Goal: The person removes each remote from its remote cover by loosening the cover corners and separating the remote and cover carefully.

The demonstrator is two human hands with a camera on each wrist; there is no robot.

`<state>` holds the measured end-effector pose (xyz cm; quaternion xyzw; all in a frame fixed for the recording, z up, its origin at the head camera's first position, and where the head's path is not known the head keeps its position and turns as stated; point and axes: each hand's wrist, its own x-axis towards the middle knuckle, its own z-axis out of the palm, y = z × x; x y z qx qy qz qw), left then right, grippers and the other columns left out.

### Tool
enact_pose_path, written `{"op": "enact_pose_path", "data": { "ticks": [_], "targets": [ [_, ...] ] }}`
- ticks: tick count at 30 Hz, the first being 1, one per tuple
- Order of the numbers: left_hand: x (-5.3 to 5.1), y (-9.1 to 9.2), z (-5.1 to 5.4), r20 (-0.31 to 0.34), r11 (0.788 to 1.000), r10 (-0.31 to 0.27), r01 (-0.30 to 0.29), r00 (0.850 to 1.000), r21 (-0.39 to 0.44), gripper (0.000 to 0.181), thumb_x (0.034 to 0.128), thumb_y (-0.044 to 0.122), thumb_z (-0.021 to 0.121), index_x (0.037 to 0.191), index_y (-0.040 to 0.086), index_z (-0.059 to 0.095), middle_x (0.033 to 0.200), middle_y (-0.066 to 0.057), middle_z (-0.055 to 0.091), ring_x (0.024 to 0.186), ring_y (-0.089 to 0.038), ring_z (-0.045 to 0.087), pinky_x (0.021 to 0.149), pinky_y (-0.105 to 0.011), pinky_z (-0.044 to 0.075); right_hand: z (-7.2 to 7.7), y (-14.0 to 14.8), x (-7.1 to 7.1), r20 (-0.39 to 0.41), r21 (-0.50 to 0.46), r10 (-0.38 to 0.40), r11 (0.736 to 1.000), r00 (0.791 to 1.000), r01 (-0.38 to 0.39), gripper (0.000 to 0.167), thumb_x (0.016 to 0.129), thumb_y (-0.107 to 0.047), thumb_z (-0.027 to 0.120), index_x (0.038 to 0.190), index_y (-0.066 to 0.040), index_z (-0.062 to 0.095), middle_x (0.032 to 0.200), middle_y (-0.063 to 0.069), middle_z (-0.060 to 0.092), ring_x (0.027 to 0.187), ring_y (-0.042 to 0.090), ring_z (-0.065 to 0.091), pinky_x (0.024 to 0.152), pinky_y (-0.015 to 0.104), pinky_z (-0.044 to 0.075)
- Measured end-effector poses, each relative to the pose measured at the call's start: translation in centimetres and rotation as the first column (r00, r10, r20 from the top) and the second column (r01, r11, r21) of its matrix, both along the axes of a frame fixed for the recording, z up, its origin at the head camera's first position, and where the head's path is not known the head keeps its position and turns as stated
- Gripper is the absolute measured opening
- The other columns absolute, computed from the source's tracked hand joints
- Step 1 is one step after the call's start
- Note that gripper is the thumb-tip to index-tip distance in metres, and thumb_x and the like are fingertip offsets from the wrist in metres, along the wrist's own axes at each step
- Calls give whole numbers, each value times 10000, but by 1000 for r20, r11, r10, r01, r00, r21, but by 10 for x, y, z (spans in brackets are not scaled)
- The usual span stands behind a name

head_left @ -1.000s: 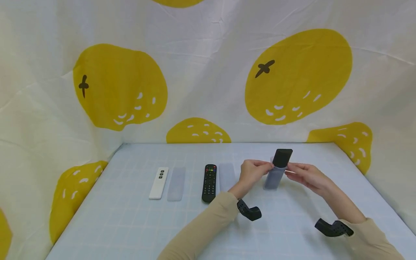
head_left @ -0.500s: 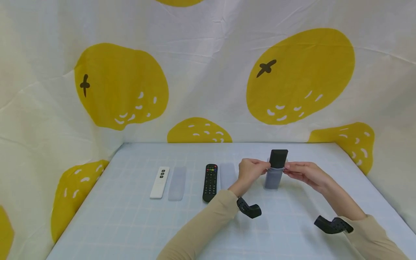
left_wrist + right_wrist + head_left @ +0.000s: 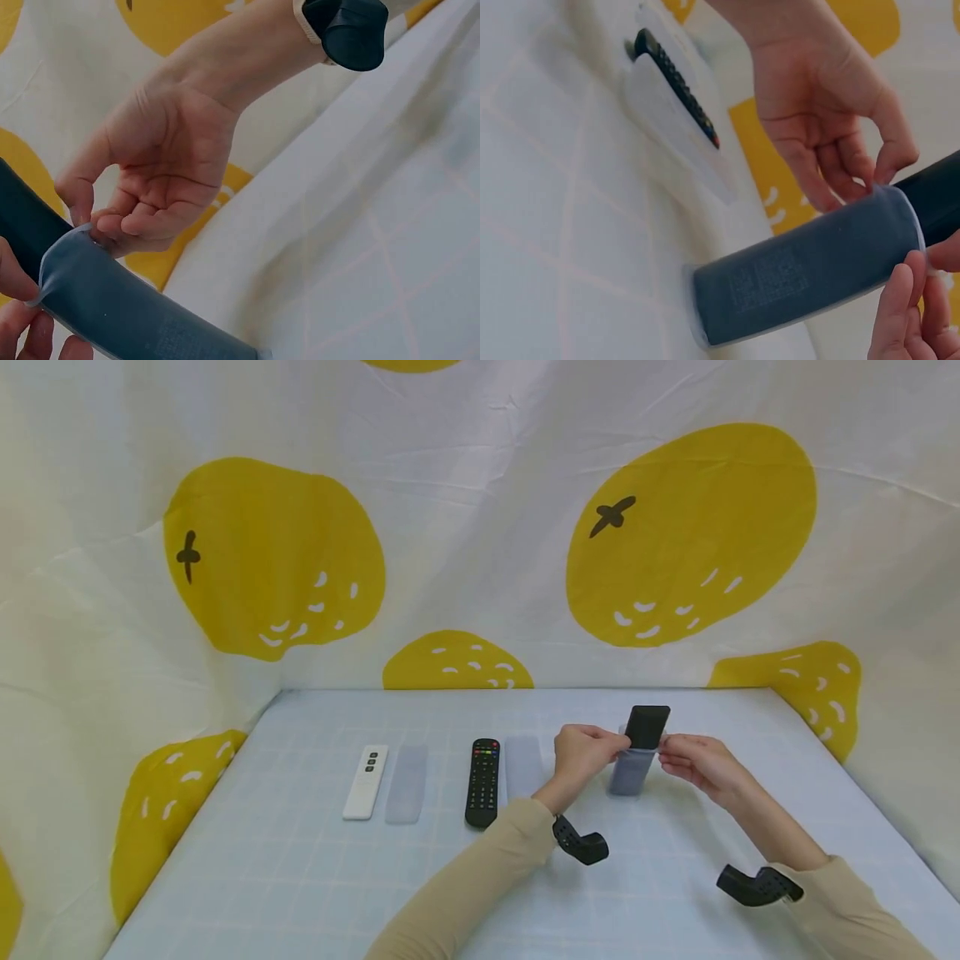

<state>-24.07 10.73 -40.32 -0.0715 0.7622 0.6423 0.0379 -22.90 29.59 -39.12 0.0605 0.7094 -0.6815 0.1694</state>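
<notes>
A dark, flat device stands partly inside a translucent sleeve on the right of the table, its upper end sticking out. My left hand pinches the sleeve's rim on the left side; my right hand pinches the rim on the opposite side. In the left wrist view the right hand grips the rim of the sleeve. The right wrist view shows the sleeve's lower end against the cloth, with the left hand at the rim. Printing on the device is visible through the sleeve.
A white remote and a translucent sleeve lie at the left. Near the middle are a black remote and another sleeve, partly behind my left arm. A patterned curtain hangs behind the table.
Both hands keep hold of the rim. The device and sleeve leaned slightly left, then back to the right. The right hand's fingers look a little more curled.
</notes>
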Motion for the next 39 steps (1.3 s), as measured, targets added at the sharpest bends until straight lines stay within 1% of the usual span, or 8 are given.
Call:
{"op": "enact_pose_path", "data": {
  "ticks": [4,12,18,21,25,34,36,39],
  "targets": [
    [-1,1,-2,-24,1000,10,-10,1000,-1,139,707,226,818,636,139,735,614,48,696,580,-72,632,596,-247,477,-2,-5,-1,-23,28,-20,999,1000,21,237,977,-180,515,806,-254,662,790,-130,641,720,14,613,704,143,547],
    [-3,3,-6,-23,1000,-11,11,1000,11,142,706,215,820,630,146,722,626,61,695,588,-66,637,621,-244,508,-2,-10,2,-79,115,-29,993,996,38,180,947,-147,509,804,-185,611,730,-98,577,688,33,573,701,140,541],
    [-1,4,-8,-61,1000,-22,23,998,5,139,699,208,820,624,139,725,598,51,688,559,-56,610,565,-226,469,-4,-9,4,-83,113,-37,993,996,46,194,952,-140,495,796,-179,605,734,-97,564,694,33,566,703,142,540],
    [-2,3,-9,-76,1000,-21,23,997,19,132,702,187,814,624,128,726,605,47,692,554,-53,614,563,-217,479,-6,-9,3,-83,97,-41,994,996,49,207,954,-138,491,801,-196,617,742,-101,568,703,32,566,709,140,541],
    [-4,2,-10,-67,999,-25,28,997,40,133,710,183,812,630,121,726,629,45,699,566,-61,635,585,-223,508,-8,-9,1,-92,80,-52,995,994,59,216,957,-134,491,802,-209,621,759,-102,581,714,33,571,718,141,542],
    [-7,0,-12,-35,997,-54,56,998,54,130,736,181,802,662,124,713,691,47,700,623,-84,660,663,-282,568,-15,-11,0,-154,165,-59,983,986,85,120,948,-134,525,876,-121,620,795,-104,590,767,27,611,756,178,558],
    [-7,0,-13,-33,997,-56,58,998,57,130,738,177,800,664,122,709,696,49,698,629,-85,662,668,-285,572,-16,-11,0,-146,162,-66,983,987,89,125,945,-135,521,874,-117,622,786,-104,597,757,27,615,748,175,558],
    [-6,0,-13,-32,996,-55,57,998,65,126,738,166,799,668,114,707,698,46,697,635,-85,668,677,-289,580,-16,-11,0,-119,114,-66,990,991,80,154,947,-124,499,846,-126,616,776,-93,594,741,31,608,741,170,558]
  ]
}}
